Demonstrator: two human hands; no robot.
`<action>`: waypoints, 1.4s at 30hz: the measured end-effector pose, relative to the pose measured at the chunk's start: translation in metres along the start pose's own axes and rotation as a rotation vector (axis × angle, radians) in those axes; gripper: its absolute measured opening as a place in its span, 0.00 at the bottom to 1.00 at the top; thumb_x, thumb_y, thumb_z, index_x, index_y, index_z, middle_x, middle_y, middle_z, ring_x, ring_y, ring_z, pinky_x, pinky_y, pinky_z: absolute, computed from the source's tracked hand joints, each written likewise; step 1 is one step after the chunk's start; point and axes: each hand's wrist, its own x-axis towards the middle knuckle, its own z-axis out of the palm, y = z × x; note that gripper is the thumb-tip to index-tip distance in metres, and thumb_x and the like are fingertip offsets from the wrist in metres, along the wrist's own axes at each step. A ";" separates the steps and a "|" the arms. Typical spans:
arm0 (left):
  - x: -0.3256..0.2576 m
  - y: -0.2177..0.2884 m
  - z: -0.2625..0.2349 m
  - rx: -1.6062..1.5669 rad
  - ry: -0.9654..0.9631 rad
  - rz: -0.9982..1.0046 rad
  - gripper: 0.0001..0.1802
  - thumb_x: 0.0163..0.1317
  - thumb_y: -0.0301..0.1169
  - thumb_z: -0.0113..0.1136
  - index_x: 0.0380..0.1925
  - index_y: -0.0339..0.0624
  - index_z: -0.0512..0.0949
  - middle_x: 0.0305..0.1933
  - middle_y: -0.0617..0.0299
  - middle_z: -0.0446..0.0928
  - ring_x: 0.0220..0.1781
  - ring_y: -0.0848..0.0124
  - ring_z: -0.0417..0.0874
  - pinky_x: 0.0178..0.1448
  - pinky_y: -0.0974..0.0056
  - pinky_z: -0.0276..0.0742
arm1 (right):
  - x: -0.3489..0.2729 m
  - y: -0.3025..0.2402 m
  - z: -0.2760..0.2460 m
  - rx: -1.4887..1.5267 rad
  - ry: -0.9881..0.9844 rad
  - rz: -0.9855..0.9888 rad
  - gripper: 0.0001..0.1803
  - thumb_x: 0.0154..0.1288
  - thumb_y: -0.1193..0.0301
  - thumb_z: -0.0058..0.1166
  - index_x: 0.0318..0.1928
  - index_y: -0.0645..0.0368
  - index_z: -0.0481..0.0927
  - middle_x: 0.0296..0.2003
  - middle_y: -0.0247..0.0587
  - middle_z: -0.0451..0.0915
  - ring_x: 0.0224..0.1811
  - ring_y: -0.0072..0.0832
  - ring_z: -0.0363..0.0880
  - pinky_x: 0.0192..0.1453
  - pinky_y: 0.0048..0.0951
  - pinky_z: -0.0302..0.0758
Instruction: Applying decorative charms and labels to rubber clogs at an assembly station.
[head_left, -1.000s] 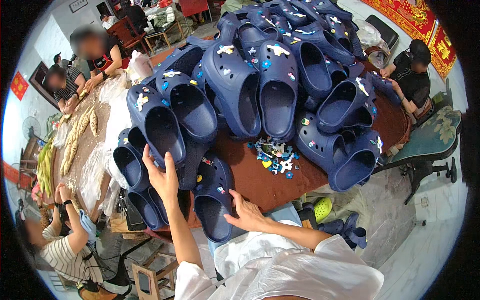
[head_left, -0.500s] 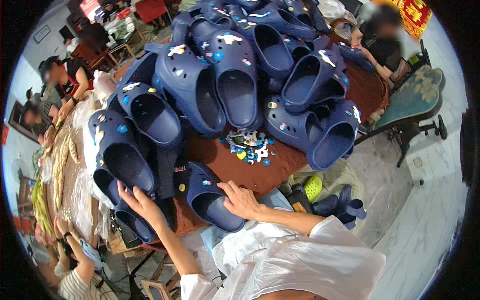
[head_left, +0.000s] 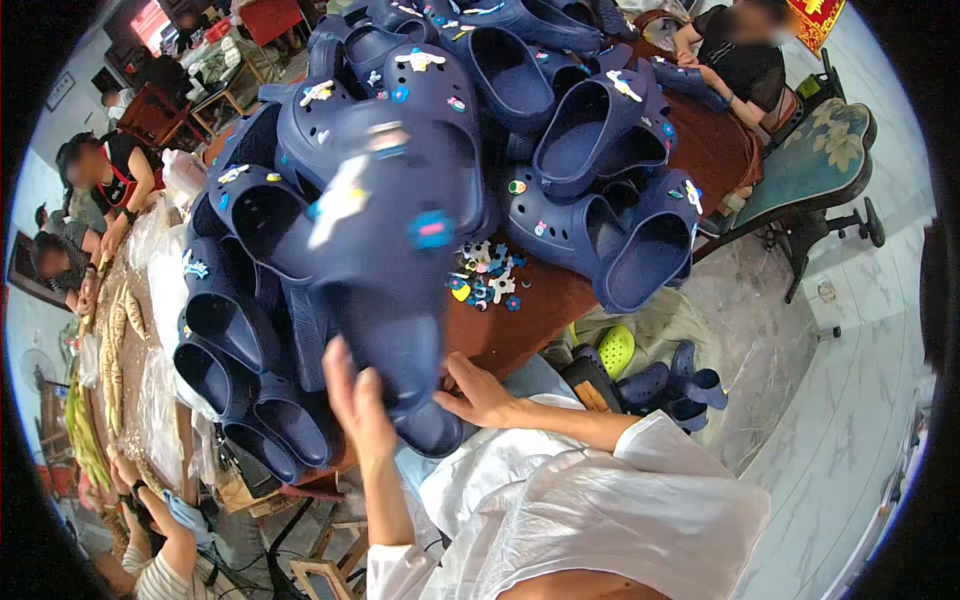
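Note:
A navy foam clog, blurred by motion, is raised in front of the pile. Charms in white, blue and pink show on its toe. My left hand grips it at the heel end. Below it, a second navy clog lies at the table edge by my lap, mostly covered by the raised one. My right hand is closed with curled fingers at that lower clog's side rim; the fingertips are partly hidden. A small heap of colourful shoe charms lies on the brown cloth just beyond.
A tall pile of charm-decorated navy clogs covers the brown-clothed table. A lime-green clog and more navy ones sit low at the right. People work at the left table and far right, near an office chair.
My left hand has taken a clog from the left stack and lifted it rightward, over the one by my lap. My right hand stays near that lower clog. The view has shifted slightly.

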 end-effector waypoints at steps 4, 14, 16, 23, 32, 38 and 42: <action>0.030 0.039 0.083 -0.178 -0.493 -0.021 0.29 0.61 0.30 0.45 0.63 0.33 0.66 0.64 0.55 0.68 0.68 0.68 0.65 0.71 0.66 0.54 | -0.007 0.020 -0.003 -0.096 -0.094 0.175 0.23 0.65 0.65 0.55 0.52 0.67 0.65 0.46 0.53 0.71 0.39 0.43 0.79 0.46 0.43 0.75; 0.072 0.015 0.250 -0.065 -0.569 0.409 0.22 0.66 0.35 0.52 0.60 0.42 0.73 0.48 0.51 0.71 0.30 0.69 0.78 0.30 0.67 0.75 | -0.016 0.041 -0.011 -0.133 -0.016 0.160 0.22 0.61 0.67 0.53 0.51 0.68 0.69 0.50 0.59 0.72 0.47 0.58 0.74 0.50 0.48 0.73; 0.072 0.014 0.260 -0.016 -0.558 0.372 0.22 0.65 0.36 0.54 0.58 0.41 0.75 0.47 0.48 0.71 0.42 0.62 0.79 0.47 0.60 0.76 | -0.014 0.048 -0.010 -0.114 0.010 0.096 0.20 0.61 0.67 0.52 0.49 0.67 0.71 0.48 0.60 0.74 0.48 0.58 0.74 0.50 0.48 0.73; 0.058 0.011 0.266 0.036 -0.381 0.113 0.21 0.65 0.43 0.53 0.49 0.37 0.75 0.46 0.40 0.74 0.50 0.46 0.77 0.57 0.52 0.71 | -0.004 0.046 -0.018 -0.108 0.109 -0.079 0.18 0.62 0.64 0.54 0.46 0.66 0.76 0.46 0.57 0.78 0.50 0.53 0.75 0.54 0.45 0.71; 0.026 0.022 0.181 -0.011 -0.407 0.212 0.22 0.62 0.36 0.58 0.54 0.37 0.71 0.50 0.46 0.71 0.45 0.58 0.80 0.48 0.57 0.77 | -0.028 0.056 -0.032 -0.041 0.109 -0.039 0.16 0.63 0.66 0.53 0.46 0.65 0.78 0.46 0.50 0.79 0.52 0.45 0.75 0.57 0.43 0.69; -0.027 -0.003 0.066 0.027 -0.206 0.113 0.15 0.57 0.21 0.59 0.47 0.38 0.78 0.45 0.56 0.74 0.41 0.70 0.78 0.44 0.69 0.75 | 0.010 0.023 -0.061 -0.161 0.261 -0.027 0.10 0.67 0.72 0.51 0.46 0.61 0.77 0.42 0.46 0.76 0.41 0.39 0.78 0.37 0.33 0.78; -0.066 -0.047 0.026 0.153 0.018 0.021 0.10 0.58 0.20 0.59 0.41 0.38 0.78 0.38 0.62 0.74 0.35 0.76 0.74 0.39 0.72 0.70 | 0.058 0.039 -0.078 -0.370 0.338 -0.105 0.14 0.63 0.73 0.55 0.49 0.60 0.75 0.44 0.48 0.75 0.48 0.44 0.75 0.50 0.38 0.72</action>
